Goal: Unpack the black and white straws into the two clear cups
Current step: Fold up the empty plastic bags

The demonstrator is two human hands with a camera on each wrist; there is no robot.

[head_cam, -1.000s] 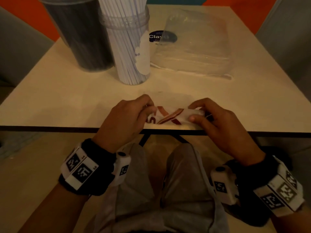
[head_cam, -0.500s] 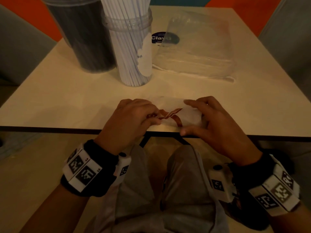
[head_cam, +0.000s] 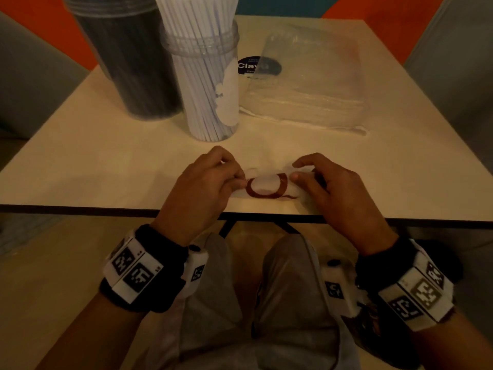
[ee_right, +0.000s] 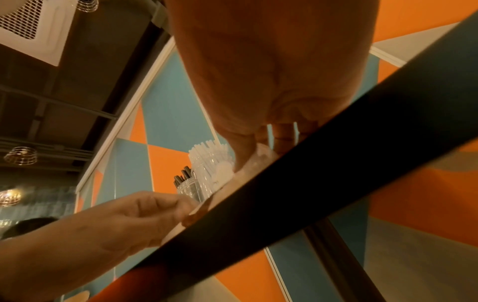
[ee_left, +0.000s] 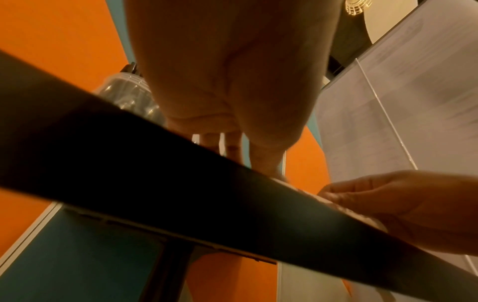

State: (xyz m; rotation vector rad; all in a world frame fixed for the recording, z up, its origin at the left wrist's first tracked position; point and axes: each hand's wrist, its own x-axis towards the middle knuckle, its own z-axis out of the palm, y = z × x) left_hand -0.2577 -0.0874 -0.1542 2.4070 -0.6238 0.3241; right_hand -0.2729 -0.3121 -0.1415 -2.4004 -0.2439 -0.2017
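Both cups look filled, black straws [head_cam: 128,62] far left, white straws [head_cam: 205,76] beside them, while both hands' fingers [head_cam: 234,180] pinch an emptied wrapper [head_cam: 266,186] on the near worktop [head_cam: 106,161]

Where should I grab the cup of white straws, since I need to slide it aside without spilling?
Grip the cup of white straws around its lower clear wall, coming from the right side. The black-straw cup crowds its left, and the straws fan out above the rim, so a top grip would likely disturb them.
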